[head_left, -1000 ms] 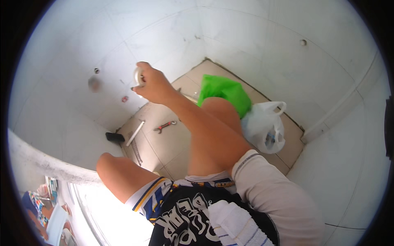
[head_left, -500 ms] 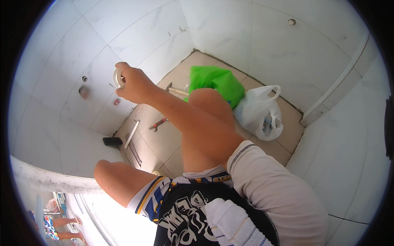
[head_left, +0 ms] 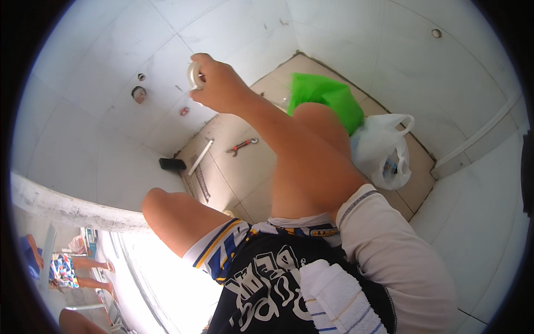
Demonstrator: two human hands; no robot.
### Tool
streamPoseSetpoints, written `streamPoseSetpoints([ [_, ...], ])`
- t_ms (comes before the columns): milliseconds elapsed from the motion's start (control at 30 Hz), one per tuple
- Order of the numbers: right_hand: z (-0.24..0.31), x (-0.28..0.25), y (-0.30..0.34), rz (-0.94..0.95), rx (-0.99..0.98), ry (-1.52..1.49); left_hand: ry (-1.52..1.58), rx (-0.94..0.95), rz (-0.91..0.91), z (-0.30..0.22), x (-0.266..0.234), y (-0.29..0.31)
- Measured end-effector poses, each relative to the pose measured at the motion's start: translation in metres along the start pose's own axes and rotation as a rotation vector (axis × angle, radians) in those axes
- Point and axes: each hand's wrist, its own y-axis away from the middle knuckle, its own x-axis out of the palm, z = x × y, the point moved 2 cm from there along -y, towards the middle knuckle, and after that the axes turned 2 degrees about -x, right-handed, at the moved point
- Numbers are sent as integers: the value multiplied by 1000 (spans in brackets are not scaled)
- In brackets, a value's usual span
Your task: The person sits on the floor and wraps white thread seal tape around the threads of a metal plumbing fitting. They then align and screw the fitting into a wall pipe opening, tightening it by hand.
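Before pale wall tiles (head_left: 239, 33), a right hand (head_left: 221, 86) grips a tape roll (head_left: 192, 74)

Dark seams edge the beige floor tiles (head_left: 253, 181); these stretch between the knees, around a red-and-black wrench (head_left: 242, 146), while a green bag (head_left: 328, 97) and a crinkled, translucent plastic bag (head_left: 381, 142) crowd the right knee (head_left: 320, 117). Smooth and white, the hollow ring sits at the hand's left, thumb and fingers clamped on its rim. How the left hand stands, I cannot tell.
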Motion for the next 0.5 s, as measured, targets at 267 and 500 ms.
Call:
streamPoseSetpoints([
  [267, 6, -2, 1, -4, 27, 9, 40, -2, -10, -2, -1, 0],
  [500, 6, -2, 1, 29, 66, 15, 7, 68, 149, -46, -9, -15],
])
